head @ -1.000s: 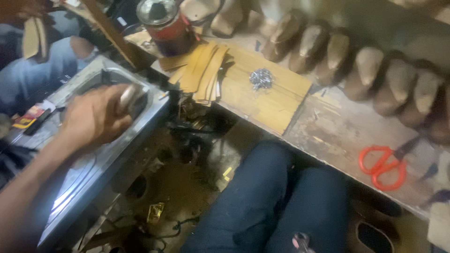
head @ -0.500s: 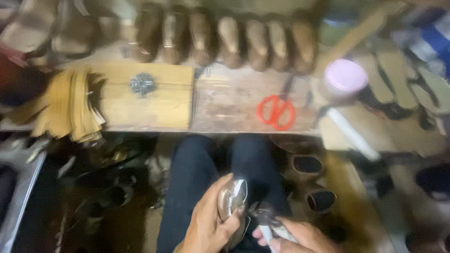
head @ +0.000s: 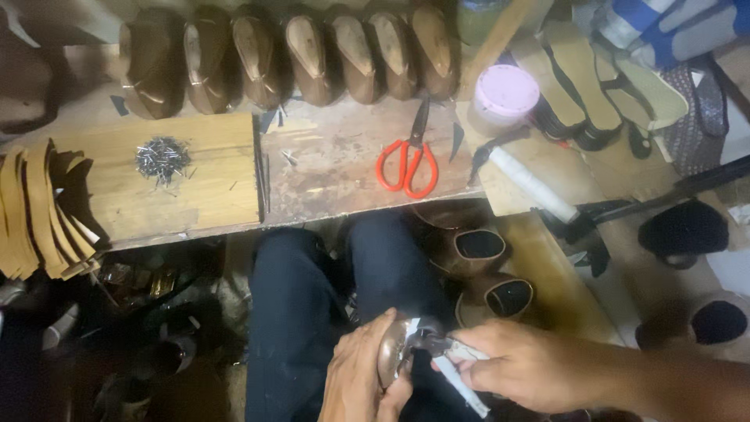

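**Shoe held over the lap, pliers applied**

My left hand [head: 361,373] closes its grip around a brown shoe [head: 391,353], held low over my knees. Just right of it, my right hand [head: 525,366] holds pliers [head: 439,349] in a closed grip, their head touching the shoe's edge. Above, on the desk [head: 336,168], lie red scissors [head: 408,160].

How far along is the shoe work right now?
Looks done: a row of brown shoe forms lines the back of the bench. In hand: the left hand holds a brown shoe piece over the lap while the right hand works pliers against it. Left: the pile of small nails and the red scissors lie unused.
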